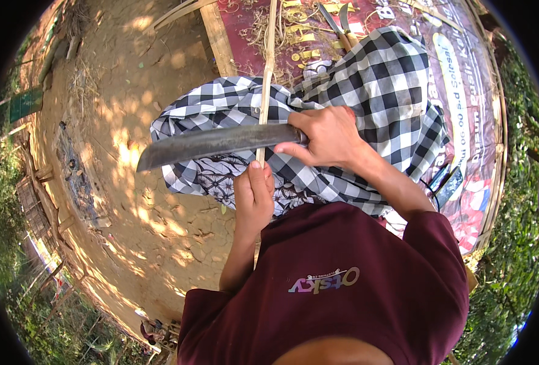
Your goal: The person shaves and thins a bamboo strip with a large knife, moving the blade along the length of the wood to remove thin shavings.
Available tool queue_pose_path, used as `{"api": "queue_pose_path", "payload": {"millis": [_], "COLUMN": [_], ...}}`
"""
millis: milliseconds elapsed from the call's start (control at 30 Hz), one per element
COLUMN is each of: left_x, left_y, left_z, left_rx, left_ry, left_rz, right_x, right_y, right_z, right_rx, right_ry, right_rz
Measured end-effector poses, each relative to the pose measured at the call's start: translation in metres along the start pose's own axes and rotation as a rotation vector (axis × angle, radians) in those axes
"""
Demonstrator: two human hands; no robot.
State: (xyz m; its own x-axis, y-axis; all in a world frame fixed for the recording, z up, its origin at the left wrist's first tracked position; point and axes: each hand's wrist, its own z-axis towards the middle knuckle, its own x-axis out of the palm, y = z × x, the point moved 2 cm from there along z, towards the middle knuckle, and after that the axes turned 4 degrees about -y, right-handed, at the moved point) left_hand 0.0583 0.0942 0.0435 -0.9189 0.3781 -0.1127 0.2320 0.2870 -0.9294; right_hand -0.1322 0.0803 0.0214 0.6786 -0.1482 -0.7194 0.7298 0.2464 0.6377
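My left hand (255, 196) is closed round a long pale strip of bamboo or wood (267, 67), thumb laid along it. The strip runs away from me past the top of the view, and a short piece shows below beside my left forearm. My right hand (330, 135) grips a machete (215, 143), its handle mostly hidden in the fist. The broad dark blade points left and crosses over the strip just beyond my left thumb; whether it cuts in, I cannot tell. Beneath both hands, a black-and-white checked cloth (379, 79) covers my lap and legs.
Two knives (342, 27) with curved blades lie at the far side on a printed banner sheet (245, 36), among curly shavings (263, 42). A wooden board (218, 39) edges the sheet. Bare earth ground (160, 237) spreads to the left, with greenery beyond. A dark object (449, 185) lies at right.
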Motion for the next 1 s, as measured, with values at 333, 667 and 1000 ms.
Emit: {"api": "queue_pose_path", "payload": {"millis": [333,667,1000], "left_x": [-0.002,-0.006,-0.006], "left_y": [-0.004,-0.007,-0.011], "left_z": [-0.004,-0.012,-0.002], "left_rx": [0.11,0.149,0.3], "left_ry": [-0.065,-0.028,-0.044], "left_rz": [0.202,0.305,0.485], "right_x": [-0.004,-0.011,-0.004], "right_y": [-0.003,-0.039,0.008], "right_z": [0.009,0.023,-0.002], "right_rx": [0.003,0.086,-0.064], "right_ry": [-0.043,-0.061,0.044], "right_rz": [-0.082,-0.148,0.018]}}
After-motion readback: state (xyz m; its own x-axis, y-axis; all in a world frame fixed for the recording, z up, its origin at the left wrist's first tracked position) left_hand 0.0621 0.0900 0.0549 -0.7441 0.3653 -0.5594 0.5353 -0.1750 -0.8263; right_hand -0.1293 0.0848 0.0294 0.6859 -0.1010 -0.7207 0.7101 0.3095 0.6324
